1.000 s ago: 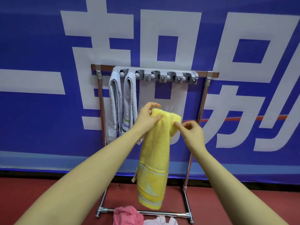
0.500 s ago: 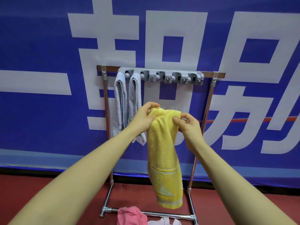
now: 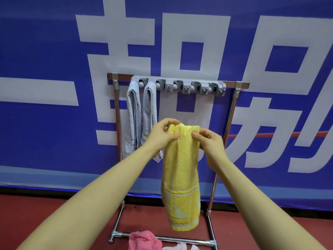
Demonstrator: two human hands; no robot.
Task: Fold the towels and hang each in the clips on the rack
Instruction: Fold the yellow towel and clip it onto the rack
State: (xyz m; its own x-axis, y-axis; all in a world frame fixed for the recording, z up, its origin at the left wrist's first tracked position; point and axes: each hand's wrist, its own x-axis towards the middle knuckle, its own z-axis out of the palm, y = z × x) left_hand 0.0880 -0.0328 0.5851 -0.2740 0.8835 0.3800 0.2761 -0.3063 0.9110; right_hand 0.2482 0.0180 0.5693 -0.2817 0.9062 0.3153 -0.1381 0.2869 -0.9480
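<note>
A folded yellow towel [image 3: 181, 174] hangs in front of the rack, held at its top by both hands. My left hand [image 3: 162, 135] pinches the top left corner and my right hand [image 3: 210, 141] pinches the top right edge. Behind stands a metal rack [image 3: 231, 112] with a grey clip strip [image 3: 182, 86] on its top bar. Two pale grey towels [image 3: 133, 120] hang from the two leftmost clips. The three clips to the right hold nothing. The towel's top sits well below the clip strip.
A pink towel [image 3: 144, 240] and a whitish one [image 3: 180, 247] lie on the red floor by the rack's bottom bar [image 3: 191, 240]. A blue banner with large white characters [image 3: 54, 69] covers the wall close behind the rack.
My right hand has closed onto the towel's top right edge after hovering beside it. The towel's top is now bunched narrower between both hands.
</note>
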